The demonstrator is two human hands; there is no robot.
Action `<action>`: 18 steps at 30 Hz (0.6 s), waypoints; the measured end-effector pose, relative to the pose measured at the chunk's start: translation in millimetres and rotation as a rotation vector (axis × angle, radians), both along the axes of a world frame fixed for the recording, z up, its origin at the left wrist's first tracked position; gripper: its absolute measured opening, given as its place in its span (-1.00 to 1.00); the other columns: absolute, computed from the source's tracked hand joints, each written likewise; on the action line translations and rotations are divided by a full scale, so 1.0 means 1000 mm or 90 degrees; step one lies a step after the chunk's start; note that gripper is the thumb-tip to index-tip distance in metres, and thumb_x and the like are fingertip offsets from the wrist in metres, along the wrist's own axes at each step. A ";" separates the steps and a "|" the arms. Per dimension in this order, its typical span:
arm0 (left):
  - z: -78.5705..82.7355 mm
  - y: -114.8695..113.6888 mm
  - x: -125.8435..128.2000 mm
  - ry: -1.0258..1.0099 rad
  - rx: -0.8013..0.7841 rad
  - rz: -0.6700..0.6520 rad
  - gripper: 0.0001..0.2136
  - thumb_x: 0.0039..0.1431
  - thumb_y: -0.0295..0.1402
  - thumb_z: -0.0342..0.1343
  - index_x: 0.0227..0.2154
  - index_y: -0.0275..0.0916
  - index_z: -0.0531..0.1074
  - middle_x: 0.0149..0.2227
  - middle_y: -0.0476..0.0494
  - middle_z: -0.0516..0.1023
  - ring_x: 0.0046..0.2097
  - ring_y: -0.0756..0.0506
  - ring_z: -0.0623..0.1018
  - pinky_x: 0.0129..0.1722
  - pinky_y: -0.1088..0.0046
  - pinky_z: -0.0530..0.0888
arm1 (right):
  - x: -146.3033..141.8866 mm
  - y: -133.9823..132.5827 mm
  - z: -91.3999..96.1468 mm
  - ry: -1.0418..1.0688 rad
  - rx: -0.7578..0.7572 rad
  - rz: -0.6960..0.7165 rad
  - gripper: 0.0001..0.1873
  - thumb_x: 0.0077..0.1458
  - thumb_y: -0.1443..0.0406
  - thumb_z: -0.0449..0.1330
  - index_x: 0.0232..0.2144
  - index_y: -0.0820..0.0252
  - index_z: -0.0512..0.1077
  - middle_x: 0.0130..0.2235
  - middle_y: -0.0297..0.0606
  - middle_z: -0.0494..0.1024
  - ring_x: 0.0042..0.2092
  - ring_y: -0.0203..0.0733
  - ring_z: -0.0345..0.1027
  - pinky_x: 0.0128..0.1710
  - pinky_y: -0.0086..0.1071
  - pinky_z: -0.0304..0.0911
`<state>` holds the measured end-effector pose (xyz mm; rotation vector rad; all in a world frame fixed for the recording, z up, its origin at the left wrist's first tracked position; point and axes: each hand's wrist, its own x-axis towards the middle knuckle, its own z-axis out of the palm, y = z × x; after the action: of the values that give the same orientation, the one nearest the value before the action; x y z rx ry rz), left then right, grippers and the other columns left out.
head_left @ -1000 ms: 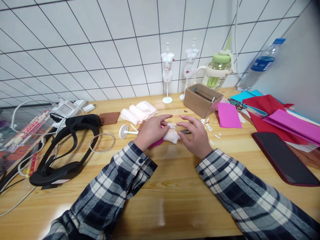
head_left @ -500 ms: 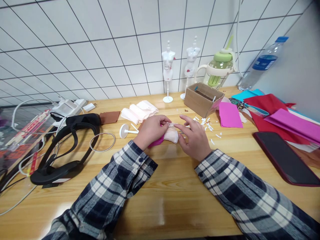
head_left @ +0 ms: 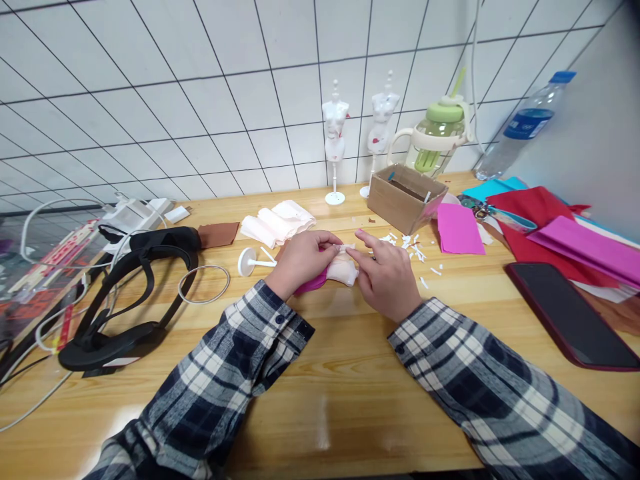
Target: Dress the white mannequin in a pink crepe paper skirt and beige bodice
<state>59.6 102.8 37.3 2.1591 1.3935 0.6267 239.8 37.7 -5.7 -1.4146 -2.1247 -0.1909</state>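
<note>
A small white mannequin torso [head_left: 343, 270] lies on the wooden table [head_left: 320, 373], partly wrapped in pink fabric [head_left: 311, 283]. My left hand [head_left: 301, 259] is closed around it from the left, its fingertips pinching a small white strip [head_left: 346, 249] on top of the torso. From the right, my right hand [head_left: 388, 273] meets that same strip with fingers bent and pinching. A white round stand with a rod [head_left: 249, 261] rests just left of my left hand.
Two white mannequin busts [head_left: 334, 143] stand at the wall beside a cardboard box [head_left: 406, 197] and a green-lidded jug [head_left: 436, 137]. Folded white cloth [head_left: 276, 223], coloured fabric sheets [head_left: 565, 233], a dark phone [head_left: 570, 317], a water bottle [head_left: 523, 127] and a black headset [head_left: 125, 293] lie about.
My left fingers have curled in from stretched out to pinching at the top of the torso. My right hand has shifted slightly left onto it. The view moved slightly.
</note>
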 end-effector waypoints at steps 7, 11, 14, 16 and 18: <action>0.004 -0.002 0.001 -0.012 0.000 -0.023 -0.67 0.21 -0.08 0.02 -0.34 -0.17 0.59 -0.35 -0.03 0.64 -0.31 -0.07 0.56 -0.30 0.43 0.42 | -0.002 -0.002 0.004 -0.061 0.009 -0.011 -0.51 0.12 0.38 0.06 0.12 0.11 0.34 0.30 -0.13 0.21 0.13 0.09 0.21 0.00 -0.01 0.03; 0.002 0.000 0.000 -0.003 -0.005 -0.005 -0.78 0.12 -0.16 0.14 -0.29 -0.14 0.60 -0.28 -0.03 0.66 -0.24 -0.09 0.58 -0.21 0.42 0.45 | -0.002 -0.003 0.005 -0.060 0.011 -0.010 -0.53 0.13 0.37 0.06 0.10 0.10 0.36 0.30 -0.12 0.20 0.13 0.09 0.21 0.00 0.00 0.03; 0.001 0.001 0.000 0.017 0.019 0.004 -0.82 0.11 -0.25 0.14 -0.31 -0.14 0.60 -0.31 -0.02 0.66 -0.27 -0.09 0.57 -0.23 0.42 0.44 | -0.003 -0.003 0.006 -0.045 0.008 -0.011 -0.54 0.12 0.37 0.08 0.08 0.09 0.38 0.30 -0.14 0.21 0.14 0.09 0.21 0.02 0.01 0.04; 0.001 0.001 0.000 0.022 0.027 -0.001 -0.82 0.12 -0.26 0.13 -0.31 -0.14 0.61 -0.33 -0.02 0.66 -0.30 -0.08 0.57 -0.26 0.43 0.44 | -0.001 -0.002 0.003 -0.013 -0.001 -0.013 -0.54 0.10 0.39 0.09 0.06 0.05 0.42 0.29 -0.17 0.22 0.13 0.09 0.22 0.03 0.02 0.06; 0.001 0.000 0.000 0.026 0.028 -0.004 -0.82 0.12 -0.27 0.12 -0.31 -0.14 0.60 -0.34 -0.02 0.65 -0.31 -0.08 0.57 -0.28 0.43 0.43 | 0.002 0.003 -0.003 0.062 -0.019 -0.013 -0.55 0.08 0.42 0.10 0.01 0.00 0.47 0.27 -0.20 0.26 0.10 0.04 0.27 0.03 0.01 0.11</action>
<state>59.3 103.3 38.3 2.2216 1.4054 0.6196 241.6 40.4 -8.7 -1.4339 -2.0419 -0.0959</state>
